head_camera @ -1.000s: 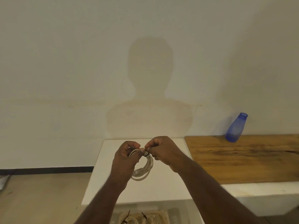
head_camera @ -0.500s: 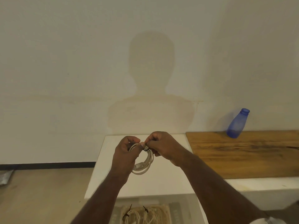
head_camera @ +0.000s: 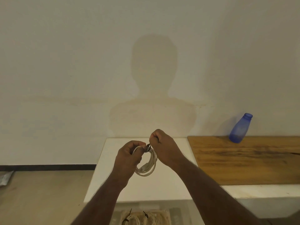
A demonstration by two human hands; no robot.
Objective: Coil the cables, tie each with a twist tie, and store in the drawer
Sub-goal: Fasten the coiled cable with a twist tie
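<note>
A white cabinet top (head_camera: pixel 162 189) stood against the wall, and beside it on the right lay a wooden board (head_camera: pixel 243 161) with a blue bottle (head_camera: pixel 240 129) standing at its far edge. Above the cabinet top a coiled white cable (head_camera: pixel 148 164) was held in the air, clear of the surface. The coil was gripped at its upper left by the left hand (head_camera: pixel 128 158), whose fingers were curled round the bundled loops. The right hand (head_camera: pixel 164 146) was closed in a pinch on the dark twist tie (head_camera: pixel 148 147), which was wrapped over the top of the coil just where the two hands met.

The step in hand was judged to be the twisting shut of the tie. For it to be done well, the loops would have to be kept pressed together by the left hand so that none slipped out of the bundle, while the two tails of the tie were drawn snug and turned round each other close to the cable, not out at their tips. Whether both tails were caught in the pinch could not be told.

At the bottom edge of the view an open drawer (head_camera: pixel 177 215) was seen below the cabinet top. In it lay tied cable coils (head_camera: pixel 142 219), pale bundles with dark ties sticking up; their exact number could not be made out.
</note>
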